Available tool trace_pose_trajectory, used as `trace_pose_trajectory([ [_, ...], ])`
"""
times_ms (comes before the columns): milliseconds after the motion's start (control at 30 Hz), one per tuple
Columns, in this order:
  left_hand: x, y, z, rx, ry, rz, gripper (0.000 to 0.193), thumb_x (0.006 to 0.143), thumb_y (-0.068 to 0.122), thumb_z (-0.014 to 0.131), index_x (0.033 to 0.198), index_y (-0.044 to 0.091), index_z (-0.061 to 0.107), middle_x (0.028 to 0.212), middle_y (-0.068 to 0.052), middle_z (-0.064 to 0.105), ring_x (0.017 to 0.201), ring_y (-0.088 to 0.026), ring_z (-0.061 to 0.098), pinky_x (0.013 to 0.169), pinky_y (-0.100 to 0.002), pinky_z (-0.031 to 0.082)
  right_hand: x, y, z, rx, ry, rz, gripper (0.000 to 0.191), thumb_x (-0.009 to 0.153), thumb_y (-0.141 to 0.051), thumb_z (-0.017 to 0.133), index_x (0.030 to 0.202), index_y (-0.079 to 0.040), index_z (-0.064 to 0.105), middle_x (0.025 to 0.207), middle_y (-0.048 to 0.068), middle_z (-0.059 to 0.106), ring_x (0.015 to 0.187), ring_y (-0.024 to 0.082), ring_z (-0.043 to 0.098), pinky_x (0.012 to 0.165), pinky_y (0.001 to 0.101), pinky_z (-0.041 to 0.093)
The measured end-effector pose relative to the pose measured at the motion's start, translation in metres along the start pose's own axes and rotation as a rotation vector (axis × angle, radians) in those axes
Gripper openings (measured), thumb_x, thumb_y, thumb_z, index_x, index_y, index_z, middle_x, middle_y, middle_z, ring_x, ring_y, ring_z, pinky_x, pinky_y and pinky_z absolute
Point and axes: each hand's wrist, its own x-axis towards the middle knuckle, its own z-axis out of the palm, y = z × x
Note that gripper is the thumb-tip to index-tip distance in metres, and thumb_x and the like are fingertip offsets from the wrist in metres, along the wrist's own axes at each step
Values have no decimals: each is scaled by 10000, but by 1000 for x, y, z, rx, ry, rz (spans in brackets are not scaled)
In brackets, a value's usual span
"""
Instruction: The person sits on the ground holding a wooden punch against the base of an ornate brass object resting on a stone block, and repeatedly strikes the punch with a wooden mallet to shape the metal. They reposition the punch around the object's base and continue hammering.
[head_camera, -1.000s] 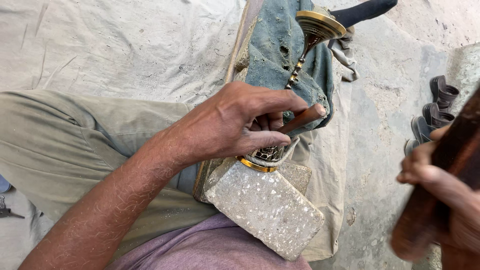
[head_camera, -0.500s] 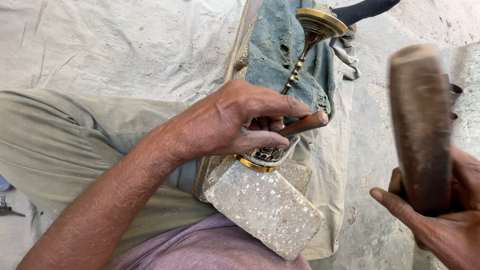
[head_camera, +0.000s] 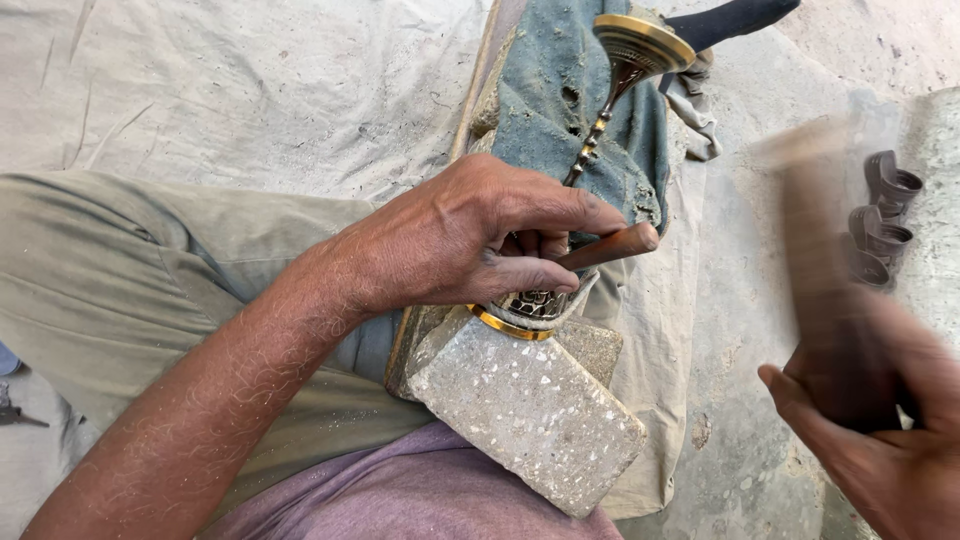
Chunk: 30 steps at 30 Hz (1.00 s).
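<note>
My left hand is shut on a brown wooden-handled tool, its tip pressed against a long brass ornament. The ornament has a gold-rimmed patterned cup at the near end, a beaded stem and a round gold foot at the far end. It lies across a blue-grey cloth on my lap. My right hand grips a dark wooden mallet, raised upright at the right and blurred by motion.
A speckled stone block leans on my lap under the cup. A pale dusty sheet covers the ground. Several dark metal rings lie at the right. A black object sticks out at the top.
The mallet in my right hand rose from low at the right edge to upright, and is now moving fast and blurred. My left hand and the ornament stayed still.
</note>
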Motion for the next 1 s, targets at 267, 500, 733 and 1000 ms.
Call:
trace_pose_trajectory([
  [267, 4, -6, 5, 88, -28, -109, 523, 856, 202, 853, 1339, 204, 653, 872, 21, 768, 732, -72, 733, 709, -260, 649, 6, 38, 8, 62, 141, -375, 588, 714, -90, 788, 1273, 34, 656, 908, 124, 726, 713, 164, 721, 656, 304, 612],
  [500, -1, -4, 1, -20, -18, -72, 560, 917, 175, 830, 1426, 272, 617, 1067, 30, 789, 818, -83, 771, 740, -266, 654, 17, 74, 28, 39, 11, -6, 245, 887, -79, 862, 1005, -1, 662, 723, 116, 659, 589, 270, 690, 785, 423, 593],
  [733, 1, -7, 2, 44, -15, -106, 528, 851, 184, 862, 1340, 203, 665, 854, 19, 763, 719, -81, 733, 677, -272, 635, 6, 46, 16, 406, 271, -120, 736, 838, -150, 810, 1493, -84, 481, 933, 79, 688, 846, 201, 747, 844, 380, 636],
  [1000, 1, -3, 2, -6, -5, -108, 569, 877, 167, 839, 1403, 248, 638, 948, 28, 780, 761, -74, 742, 716, -266, 652, 4, 36, 13, 202, 130, -117, 275, 840, -105, 861, 1042, -36, 688, 787, 95, 665, 692, 213, 690, 664, 375, 649],
])
